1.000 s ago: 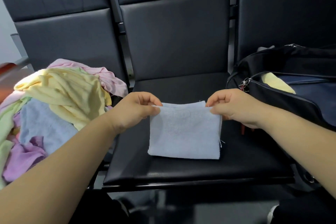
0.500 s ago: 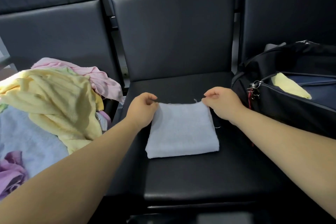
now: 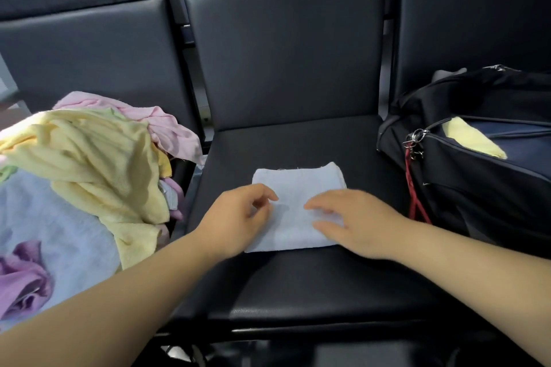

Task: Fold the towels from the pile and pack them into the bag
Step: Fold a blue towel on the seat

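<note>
A folded light-blue towel (image 3: 296,188) lies flat on the middle black seat (image 3: 298,283). My left hand (image 3: 238,217) hovers over its near left part with loosely curled fingers, holding nothing. Over the near right part, my right hand (image 3: 351,220) lies with fingers spread flat. The pile of loose towels (image 3: 83,164), yellow, pink, blue and purple, covers the left seat. A black bag (image 3: 483,176) stands on the right seat, its zip open, with a yellow towel (image 3: 474,140) showing inside.
Black seat backs (image 3: 286,48) rise behind all three seats. A red cord (image 3: 413,197) and key rings hang from the bag's zipper toward the middle seat. Bare seat shows in front of the folded towel.
Both hands have let go of the towel's far edge and drawn back toward me over its near half. The towel now lies flat, folded.
</note>
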Demonstrator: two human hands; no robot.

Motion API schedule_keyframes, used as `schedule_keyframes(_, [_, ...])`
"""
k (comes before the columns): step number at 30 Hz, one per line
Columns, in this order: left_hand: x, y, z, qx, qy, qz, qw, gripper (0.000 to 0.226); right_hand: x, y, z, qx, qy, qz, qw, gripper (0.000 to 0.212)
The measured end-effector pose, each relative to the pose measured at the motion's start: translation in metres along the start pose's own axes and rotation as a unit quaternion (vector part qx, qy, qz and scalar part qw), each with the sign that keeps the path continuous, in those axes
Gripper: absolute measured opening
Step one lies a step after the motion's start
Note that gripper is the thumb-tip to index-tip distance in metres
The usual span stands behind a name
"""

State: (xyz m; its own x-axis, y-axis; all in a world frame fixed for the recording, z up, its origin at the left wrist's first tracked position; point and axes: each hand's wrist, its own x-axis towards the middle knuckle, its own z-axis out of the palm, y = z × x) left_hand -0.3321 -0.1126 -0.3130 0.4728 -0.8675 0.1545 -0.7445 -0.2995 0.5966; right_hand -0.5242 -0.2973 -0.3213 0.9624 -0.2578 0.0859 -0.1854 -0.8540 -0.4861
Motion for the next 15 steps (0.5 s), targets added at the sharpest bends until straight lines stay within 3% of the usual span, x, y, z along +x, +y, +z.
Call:
schedule_keyframes(5, [-0.034, -0.022, 0.017, 0.114, -0.135, 0.082, 0.981, 0.050, -0.030, 0.012, 0.016, -0.105, -0.074, -0.037, 0.991, 0.068])
schedule_keyframes(8, [-0.042, -0.027, 0.018, 0.144, -0.162, 0.073, 0.974, 0.060, -0.035, 0.015, 0.024, -0.122, -0.053, -0.033, 0.991, 0.061])
schedule_keyframes(11, [-0.042, -0.024, 0.017, 0.116, -0.148, 0.055, 0.981, 0.062, -0.035, 0.012, 0.026, -0.122, 0.023, -0.043, 0.991, 0.045])
schedule_keyframes(15, [-0.043, -0.013, 0.011, 0.073, -0.118, 0.029, 0.990, 0.065, -0.029, 0.001, 0.002, -0.045, 0.000, 0.034, 0.998, 0.032])
